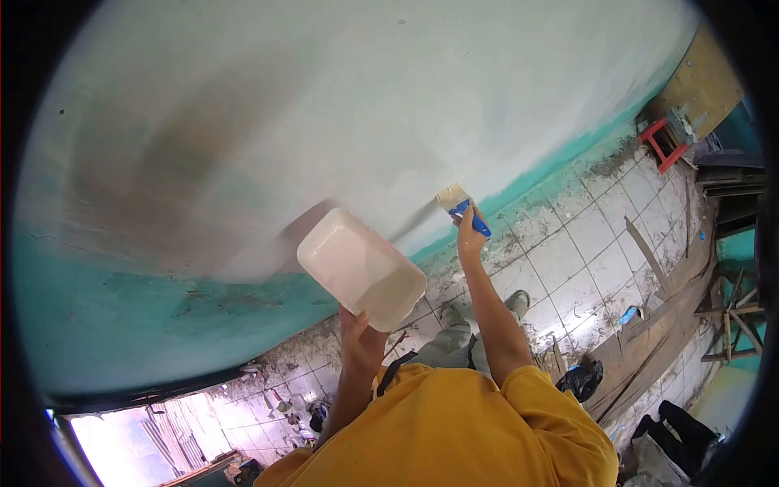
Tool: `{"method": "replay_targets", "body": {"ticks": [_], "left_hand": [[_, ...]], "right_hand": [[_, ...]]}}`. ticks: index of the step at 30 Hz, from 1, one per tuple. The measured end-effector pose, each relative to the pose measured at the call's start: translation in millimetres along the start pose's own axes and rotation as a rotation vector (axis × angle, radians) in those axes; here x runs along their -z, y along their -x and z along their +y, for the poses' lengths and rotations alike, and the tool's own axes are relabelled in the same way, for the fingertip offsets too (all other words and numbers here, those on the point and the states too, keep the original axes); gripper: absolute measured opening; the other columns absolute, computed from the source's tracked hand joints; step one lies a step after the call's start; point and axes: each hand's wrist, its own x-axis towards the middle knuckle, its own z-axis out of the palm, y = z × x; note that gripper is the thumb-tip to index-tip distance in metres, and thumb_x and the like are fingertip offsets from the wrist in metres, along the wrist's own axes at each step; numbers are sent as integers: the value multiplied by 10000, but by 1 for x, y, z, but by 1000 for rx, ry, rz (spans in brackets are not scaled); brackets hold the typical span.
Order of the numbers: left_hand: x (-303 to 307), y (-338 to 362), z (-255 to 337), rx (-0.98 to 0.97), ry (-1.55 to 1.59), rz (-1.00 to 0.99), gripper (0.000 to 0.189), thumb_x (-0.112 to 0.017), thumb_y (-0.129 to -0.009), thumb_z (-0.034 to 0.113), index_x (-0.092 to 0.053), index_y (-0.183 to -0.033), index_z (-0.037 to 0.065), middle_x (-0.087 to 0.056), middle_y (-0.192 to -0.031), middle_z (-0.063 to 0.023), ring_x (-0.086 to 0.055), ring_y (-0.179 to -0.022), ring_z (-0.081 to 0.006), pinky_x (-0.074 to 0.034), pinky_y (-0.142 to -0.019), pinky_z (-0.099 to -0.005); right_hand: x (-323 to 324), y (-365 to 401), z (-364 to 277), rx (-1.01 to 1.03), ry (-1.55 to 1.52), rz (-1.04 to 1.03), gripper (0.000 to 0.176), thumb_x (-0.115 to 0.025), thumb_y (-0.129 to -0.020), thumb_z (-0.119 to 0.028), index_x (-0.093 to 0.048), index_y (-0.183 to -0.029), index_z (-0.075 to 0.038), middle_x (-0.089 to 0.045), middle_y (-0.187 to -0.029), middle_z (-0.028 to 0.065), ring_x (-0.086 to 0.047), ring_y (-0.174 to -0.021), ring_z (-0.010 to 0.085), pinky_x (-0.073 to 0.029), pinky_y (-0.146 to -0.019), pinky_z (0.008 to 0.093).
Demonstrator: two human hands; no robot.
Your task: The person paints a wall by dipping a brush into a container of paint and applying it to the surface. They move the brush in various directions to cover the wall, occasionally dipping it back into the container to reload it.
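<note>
My left hand (362, 334) grips the lower edge of a white rectangular tray (361, 264), which is tilted and holds pale paint. To its right, my right hand (470, 234) is closed round the blue handle of a paintbrush (462, 204). The brush's pale bristles point up and left, close to the wall (365, 105); whether they touch it I cannot tell. The wall is whitish above, with a turquoise band (146, 312) along its lower part.
Dirty white floor tiles (580, 243) run along the wall's foot. A red stool (665, 146) stands at the upper right. Long wooden boards (657, 333), a black plastic bag (581, 380) and wooden frames lie to the right. Debris lies at the lower left, near a bright doorway.
</note>
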Motion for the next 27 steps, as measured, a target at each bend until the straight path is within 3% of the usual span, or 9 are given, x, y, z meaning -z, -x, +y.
{"method": "replay_targets", "body": {"ticks": [3,7,9,14,19,20,27], "left_hand": [[-13,-4,2,-15,-18,-7,756,-592,-873,284,-233,-1522,133,-409,-1459,-147,-458,-1340,-339,-448,-1046,-510],[-17,-18,-9,-33,-32,-41,741,-570,-901,231,-194,-1529,125,-407,-1448,-147,-446,-1347,-328,-427,-1069,-506],[-30,-21,-9,-20,70,-77,674,-529,-902,18,-191,-1483,63,-408,-1413,-147,-425,-1350,-282,-395,-1100,-460],[-59,-27,-12,-61,50,-166,670,-517,-921,-17,-174,-1493,50,-397,-1431,-142,-416,-1349,-244,-379,-1096,-410],[-87,-32,-21,-78,52,-200,714,-549,-901,-49,-164,-1498,35,-391,-1447,-140,-415,-1346,-228,-361,-1104,-391],[-89,-35,-25,-105,4,-210,737,-568,-888,-56,-166,-1498,37,-397,-1440,-136,-414,-1345,-224,-361,-1103,-390],[-134,-36,-49,-193,-135,-273,821,-667,-840,-9,-176,-1496,41,-415,-1411,-116,-415,-1341,-215,-354,-1108,-404]], "right_hand": [[9,-3,-32,8,32,-19,435,-575,-1011,-282,-532,-1267,67,-662,-1069,145,-704,-872,208,-568,-746,291],[2,19,-138,105,81,-64,402,-583,-1006,-303,-572,-1202,47,-681,-958,128,-684,-801,179,-547,-701,289],[1,40,-192,147,108,-73,388,-583,-1005,-309,-593,-1169,43,-681,-931,126,-675,-772,175,-541,-688,288],[12,82,-279,316,144,-219,351,-560,-1013,-296,-647,-1010,44,-664,-838,114,-646,-658,174,-530,-593,308],[21,98,-311,420,493,-329,344,-571,-1008,-218,-682,-853,67,-634,-739,96,-607,-577,137,-506,-521,258],[18,104,-316,356,465,-339,301,-595,-984,-191,-728,-847,43,-613,-633,68,-576,-544,110,-443,-504,257],[38,72,-317,458,689,-394,222,-632,-916,-144,-688,-781,23,-560,-515,64,-517,-440,127,-405,-454,282]]}}
